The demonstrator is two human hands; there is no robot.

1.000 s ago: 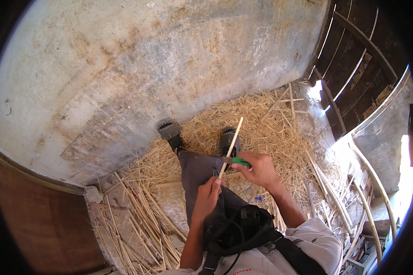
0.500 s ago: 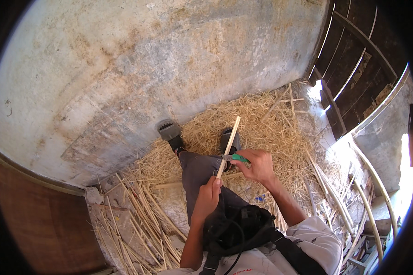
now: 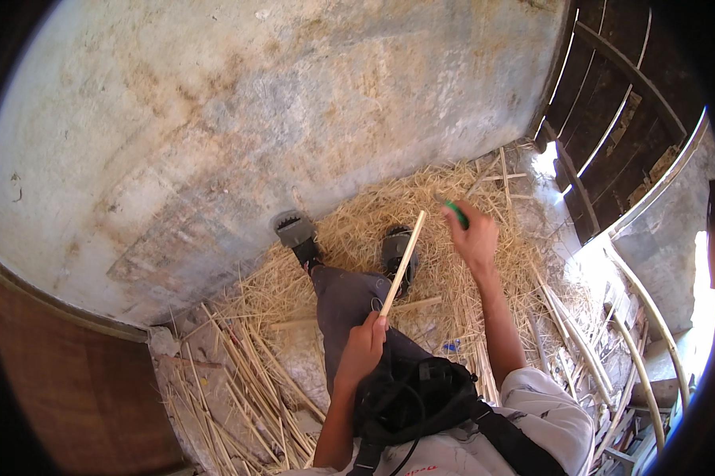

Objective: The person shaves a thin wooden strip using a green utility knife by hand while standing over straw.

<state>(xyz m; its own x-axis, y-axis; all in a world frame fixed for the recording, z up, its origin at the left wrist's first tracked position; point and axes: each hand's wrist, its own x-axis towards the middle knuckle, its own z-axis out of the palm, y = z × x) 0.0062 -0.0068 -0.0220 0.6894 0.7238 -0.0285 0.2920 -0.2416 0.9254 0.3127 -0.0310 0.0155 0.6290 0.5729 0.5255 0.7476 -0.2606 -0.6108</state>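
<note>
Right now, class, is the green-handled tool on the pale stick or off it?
Off: the right hand holds the green-handled tool right of the pale stick, with straw visible between them.

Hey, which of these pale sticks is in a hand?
The pale stick gripped by the left hand, its far end free; the others, like the loose sticks at lower left, have no hand on them.
</note>
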